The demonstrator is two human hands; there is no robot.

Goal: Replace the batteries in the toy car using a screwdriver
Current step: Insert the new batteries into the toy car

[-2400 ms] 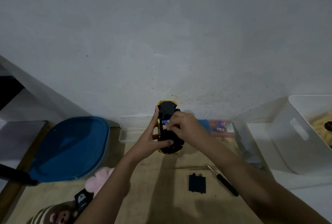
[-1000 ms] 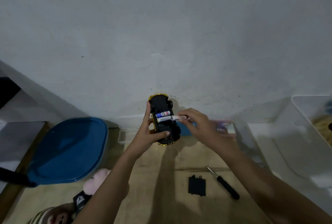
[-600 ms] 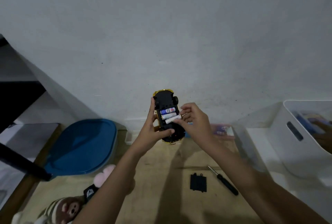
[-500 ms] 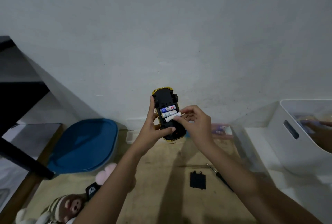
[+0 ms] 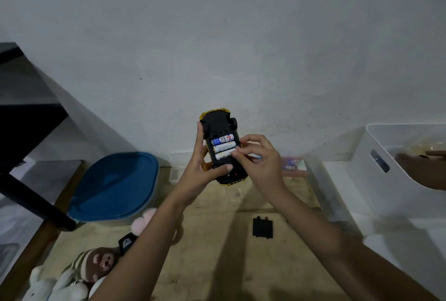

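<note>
A yellow toy car (image 5: 218, 127) is held upside down in the air, black underside toward me, by my left hand (image 5: 201, 168), thumb across its lower body. Its open battery bay shows three batteries: a blue-and-white one (image 5: 222, 139) at the top and two white ones below. My right hand (image 5: 257, 159) pinches the right end of the lowest white battery (image 5: 224, 156) with fingertips. The black battery cover (image 5: 263, 227) lies on the wooden floor below. The screwdriver is hidden behind my right forearm.
A blue-lidded tub (image 5: 115, 185) sits at left, with stuffed toys (image 5: 79, 274) at the bottom left. White plastic bins (image 5: 395, 180) stand at right. A battery pack (image 5: 293, 164) lies by the wall. A dark table leg (image 5: 36, 206) crosses the left side.
My right hand brought a white battery to the car and laid it into the bay below the others; its fingertips now press the battery's end. The view also shifted.
</note>
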